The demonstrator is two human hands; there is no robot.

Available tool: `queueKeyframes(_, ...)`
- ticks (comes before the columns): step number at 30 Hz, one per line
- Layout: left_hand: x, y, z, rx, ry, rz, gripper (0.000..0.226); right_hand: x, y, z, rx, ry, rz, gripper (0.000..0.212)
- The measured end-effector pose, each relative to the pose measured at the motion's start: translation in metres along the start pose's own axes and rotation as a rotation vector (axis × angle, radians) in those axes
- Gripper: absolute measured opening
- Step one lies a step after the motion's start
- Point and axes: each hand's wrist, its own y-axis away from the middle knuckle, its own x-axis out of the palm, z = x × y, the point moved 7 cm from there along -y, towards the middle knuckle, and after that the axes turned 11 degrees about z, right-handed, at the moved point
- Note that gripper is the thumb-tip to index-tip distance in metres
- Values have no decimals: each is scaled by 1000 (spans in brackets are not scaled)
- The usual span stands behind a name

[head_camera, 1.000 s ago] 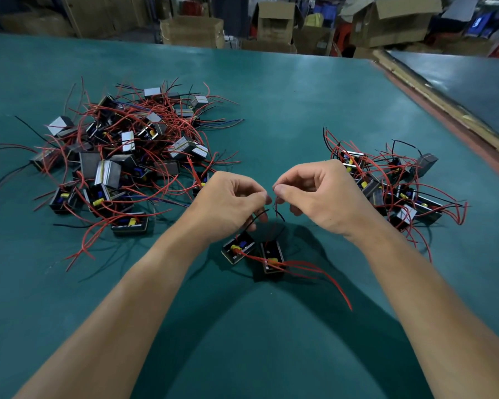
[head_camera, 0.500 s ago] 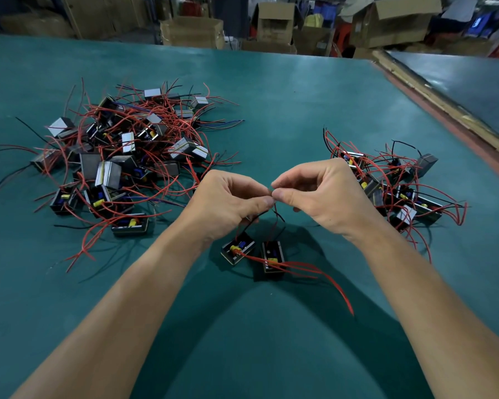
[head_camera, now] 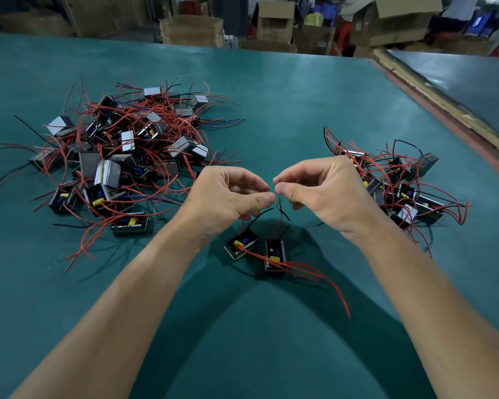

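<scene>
Teal counter (head_camera: 285,110), boxes (head_camera: 274,21) behind. Half second ago both grips met tip to tip over black wires (head_camera: 280,207); now small gap between them, join hangs just under right grip (head_camera: 314,194). Likely twist done or nearly so, pair soon due for small pile (head_camera: 395,182) at 3 o'clock. Right grip pinches wires, thumb on forefinger. Left grip (head_camera: 228,197) curled, thumb on forefinger; hold on wire unclear. Both wrists raised over modules (head_camera: 241,245), side by side on counter at 6 o'clock. Big pile (head_camera: 121,156) at 10 o'clock.
</scene>
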Motion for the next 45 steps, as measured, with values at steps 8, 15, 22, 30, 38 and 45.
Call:
queueKeyframes(8, 8, 1, 2, -30, 8, 52, 6, -5, 1, -2, 24, -27, -84, 20)
queueKeyframes(15, 4, 1, 1, -17, 12, 5, 8, -4, 2, -5, 93, -77, -53, 22)
queueKeyframes(22, -1, 0, 1, 15, -51, -53, 15, 3, 2, -6, 153, -115, 13, 24)
queueKeyframes(30, -2, 0, -2, 66, -69, -86, 10, -2, 3, -8, 163, -87, -47, 22)
queueKeyframes(38, 1, -1, -2, 64, -74, -68, 11, 1, 3, 0, 93, -26, -13, 23)
queueKeyframes(45, 5, 0, -2, 75, -51, -34, 9, -2, 2, 1, 71, 4, -24, 21)
